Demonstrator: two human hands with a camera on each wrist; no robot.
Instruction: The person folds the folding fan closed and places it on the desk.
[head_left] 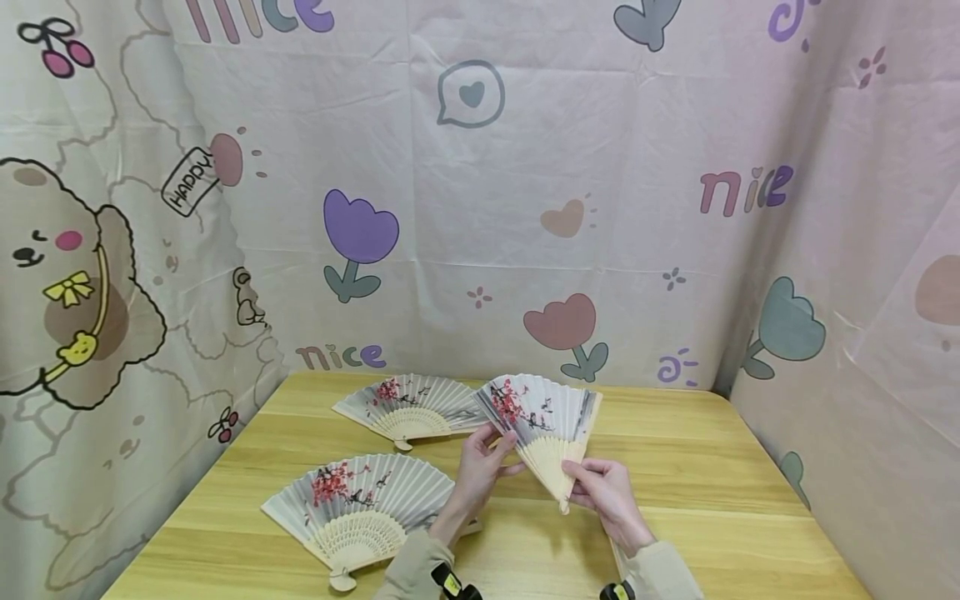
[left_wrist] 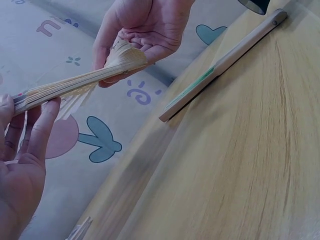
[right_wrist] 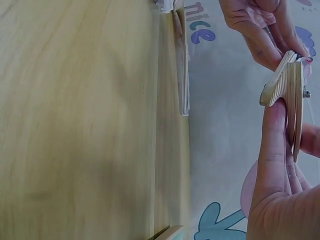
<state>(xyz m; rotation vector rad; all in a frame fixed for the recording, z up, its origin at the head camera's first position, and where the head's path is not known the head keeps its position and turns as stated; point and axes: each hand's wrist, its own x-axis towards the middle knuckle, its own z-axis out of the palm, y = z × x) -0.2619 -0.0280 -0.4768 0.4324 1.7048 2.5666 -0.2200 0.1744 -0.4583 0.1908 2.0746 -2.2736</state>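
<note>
A partly spread folding fan [head_left: 536, 417], white with red blossoms and pale ribs, is held above the table by both hands. My left hand [head_left: 480, 471] pinches its left edge between thumb and fingers. On the other side, my right hand [head_left: 603, 492] grips the right outer rib near the pivot, the thumb on top. The left wrist view shows the ribs edge-on, bunched between the left hand [left_wrist: 27, 165] and the right hand [left_wrist: 150, 30]. Two spread fans lie at the left: a far fan [head_left: 412, 404] and a near fan [head_left: 367, 492], partly covered by the left forearm.
A folded fan [left_wrist: 225, 62] lies on the wooden table [head_left: 712, 500], mostly hidden under the right forearm in the head view. Printed cloth [head_left: 480, 208] hangs behind the table and along both sides.
</note>
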